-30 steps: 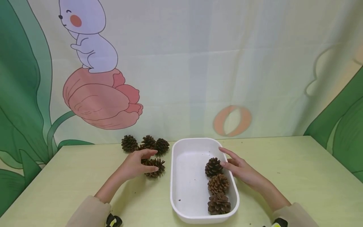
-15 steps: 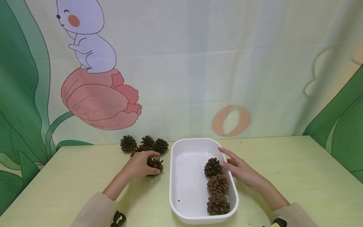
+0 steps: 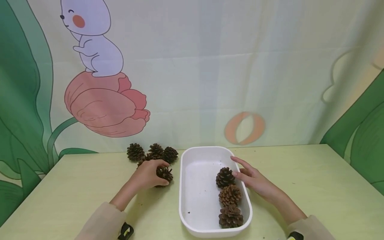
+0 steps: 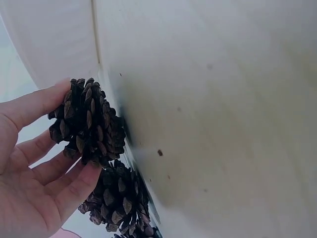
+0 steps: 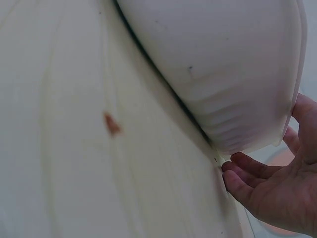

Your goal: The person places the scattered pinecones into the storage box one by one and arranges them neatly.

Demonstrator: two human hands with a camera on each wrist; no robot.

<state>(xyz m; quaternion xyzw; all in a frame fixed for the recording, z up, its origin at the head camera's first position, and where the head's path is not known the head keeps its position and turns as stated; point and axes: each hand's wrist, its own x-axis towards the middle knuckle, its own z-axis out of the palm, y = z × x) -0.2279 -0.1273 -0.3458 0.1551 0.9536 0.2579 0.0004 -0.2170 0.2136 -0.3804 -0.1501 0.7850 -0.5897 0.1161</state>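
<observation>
My left hand (image 3: 147, 175) grips a dark brown pine cone (image 3: 164, 174) just left of the white plastic tub. In the left wrist view, thumb and fingers curl round that pine cone (image 4: 89, 119), and another pine cone (image 4: 119, 198) lies close below it. On the right side, my right hand (image 3: 255, 178) holds the rim of the tub (image 3: 195, 200), thumb over the edge and several fingers outside the wall. The right wrist view shows those fingers (image 5: 245, 181) curled low beside the tub wall (image 5: 233, 64). Inside, a dark pine cone (image 3: 225, 177) and two browner ones (image 3: 230, 195) line the right wall.
Several loose pine cones (image 3: 136, 152) cluster at the table's back edge, behind the left hand. Small dark crumbs dot the pale yellow table (image 3: 300, 186) and the tub floor. A printed curtain (image 3: 180, 83) hangs right behind the table.
My left hand has moved slightly right and its fingers have closed round the pine cone, which has shifted a little. The right hand stays on the tub's rim.
</observation>
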